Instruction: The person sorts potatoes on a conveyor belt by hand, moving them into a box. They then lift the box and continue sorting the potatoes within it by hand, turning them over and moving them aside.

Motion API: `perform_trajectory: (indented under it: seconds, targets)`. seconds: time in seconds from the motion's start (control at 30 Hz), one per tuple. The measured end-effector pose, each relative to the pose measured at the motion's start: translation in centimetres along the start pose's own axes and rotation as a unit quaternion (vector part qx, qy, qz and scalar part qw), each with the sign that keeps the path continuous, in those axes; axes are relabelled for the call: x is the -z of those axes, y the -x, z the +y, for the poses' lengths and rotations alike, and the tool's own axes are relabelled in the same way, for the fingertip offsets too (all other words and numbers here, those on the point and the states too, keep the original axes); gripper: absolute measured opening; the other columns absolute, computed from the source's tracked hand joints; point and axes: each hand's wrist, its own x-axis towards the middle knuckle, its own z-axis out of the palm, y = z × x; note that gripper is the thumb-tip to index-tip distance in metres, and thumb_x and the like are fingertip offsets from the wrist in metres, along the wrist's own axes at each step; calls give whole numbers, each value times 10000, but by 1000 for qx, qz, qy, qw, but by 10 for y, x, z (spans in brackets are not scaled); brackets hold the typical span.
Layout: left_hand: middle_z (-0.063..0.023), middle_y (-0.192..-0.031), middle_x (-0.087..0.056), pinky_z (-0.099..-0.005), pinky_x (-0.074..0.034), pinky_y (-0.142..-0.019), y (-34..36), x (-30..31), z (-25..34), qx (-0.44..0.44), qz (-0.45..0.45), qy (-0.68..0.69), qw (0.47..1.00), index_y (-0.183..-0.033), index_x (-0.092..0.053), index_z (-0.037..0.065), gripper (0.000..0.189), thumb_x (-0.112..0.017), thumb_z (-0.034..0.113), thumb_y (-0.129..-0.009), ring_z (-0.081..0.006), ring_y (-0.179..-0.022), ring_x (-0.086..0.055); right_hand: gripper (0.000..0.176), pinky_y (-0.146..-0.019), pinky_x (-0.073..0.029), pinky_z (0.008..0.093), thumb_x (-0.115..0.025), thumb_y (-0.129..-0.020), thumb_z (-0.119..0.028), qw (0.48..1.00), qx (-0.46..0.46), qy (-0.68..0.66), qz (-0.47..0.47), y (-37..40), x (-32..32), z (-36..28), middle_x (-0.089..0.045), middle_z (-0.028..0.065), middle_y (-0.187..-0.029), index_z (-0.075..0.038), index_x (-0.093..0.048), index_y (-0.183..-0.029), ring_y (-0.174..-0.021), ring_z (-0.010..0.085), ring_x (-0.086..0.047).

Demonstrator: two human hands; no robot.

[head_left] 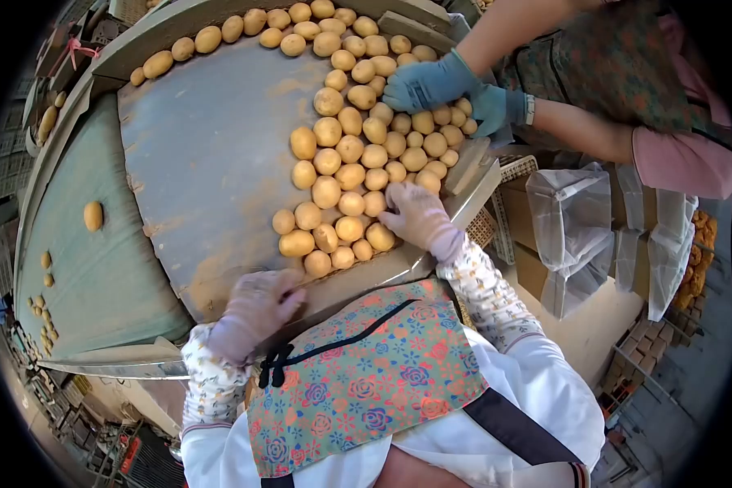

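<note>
Many yellow potatoes point(350, 176) lie in a single layer on the right part of a grey sorting table point(220, 154). My right hand point(419, 218), in a pale thin glove, rests at the near right edge of the potatoes. Its thumb and fingers are apart and touch the nearest ones, without closing round any. At the table's front rim is my left hand point(256, 313), gloved the same way, a little left of the closest potatoes. Its thumb stands away from its slightly blurred fingers, and no potato shows in it.
Across the table, a co-worker's blue-gloved hands point(431, 85) reach into the potatoes. A green conveyor belt point(98, 220) at left carries scattered potatoes. Boxes lined with clear plastic bags point(573, 236) stand at right, near a plastic crate point(503, 211). A raised rim point(167, 45) borders the far side.
</note>
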Motion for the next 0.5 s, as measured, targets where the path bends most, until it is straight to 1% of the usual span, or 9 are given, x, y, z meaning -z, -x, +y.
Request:
perform_trajectory:
  seconds: [0.07, 0.1, 0.17, 0.2, 0.23, 0.27, 0.3, 0.37, 0.5]
  targets:
    - [-103, -1012, -691, -457, -492, -850, -17, -5, 11, -76, 17, -14, 997, -1350, -539, 153, 487, -672, 301, -906, -321, -943, -650, 319, -773, -515, 395, -727, -850, -261, 969, 17, -233, 79, -16, 3, -8, -634, 126, -897, -42, -592, -1039, -849, 280, -635]
    - [-104, -995, -692, -459, -496, -839, -14, -17, 19, -73, 53, -18, 996, -1349, -543, 151, 479, -667, 297, -910, -327, -924, -650, 240, -732, -525, 388, -707, -859, -228, 937, 59, -298, 170, -1, 3, -6, -632, 120, -841, -54, -623, -1002, -802, 292, -641]
    - [-108, -960, -694, -461, -502, -818, -12, -5, 8, -52, 141, -65, 987, -1348, -552, 146, 465, -658, 289, -919, -339, -886, -648, 204, -747, -531, 392, -680, -876, -247, 975, 88, -94, 180, 17, 21, -4, -660, 111, -848, -79, -661, -990, -820, 308, -655]
    - [-111, -910, -700, -443, -528, -769, -10, 7, 1, -24, 216, -65, 974, -1328, -575, 127, 448, -675, 252, -910, -329, -828, -666, 223, -760, -532, 400, -665, -885, -277, 986, 85, -113, 87, 21, 19, -4, -679, 112, -878, -90, -672, -1007, -845, 316, -666]
    - [-113, -905, -702, -436, -534, -758, -7, 16, -3, -8, 205, -26, 978, -1316, -586, 118, 441, -685, 240, -903, -322, -815, -671, 246, -773, -534, 408, -650, -895, -307, 988, 80, -134, -10, 27, 16, -8, -698, 112, -907, -101, -684, -1024, -871, 324, -676]
    - [-115, -900, -703, -429, -540, -747, -6, 20, -7, 5, 192, 17, 981, -1303, -596, 109, 435, -694, 227, -896, -315, -802, -677, 297, -805, -530, 420, -626, -906, -358, 992, 65, -52, -97, 32, 12, -14, -721, 134, -940, -91, -693, -1019, -905, 338, -693]
    - [-117, -895, -705, -422, -546, -735, -3, 23, -7, 20, 179, 61, 982, -1290, -607, 101, 428, -703, 215, -888, -308, -789, -682, 343, -820, -523, 428, -650, -898, -403, 997, 42, -7, -72, 36, 0, -26, -725, 151, -921, -76, -711, -980, -913, 346, -697]
    - [-130, -875, -704, -395, -554, -695, -12, 24, 18, -11, 191, 100, 976, -1209, -640, 74, 365, -721, 180, -869, -289, -751, -693, 420, -834, -524, 416, -674, -882, -452, 986, 53, 94, -127, 26, 4, -57, -731, 161, -968, -55, -708, -1015, -946, 335, -701]
    - [-128, -840, -691, -380, -548, -694, -12, 24, 33, -60, 187, 96, 976, -1175, -637, 66, 342, -728, 178, -865, -281, -738, -682, 514, -831, -539, 414, -700, -862, -481, 968, 78, 116, -208, 14, -7, -71, -742, 151, -1002, 0, -679, -1042, -979, 316, -707]
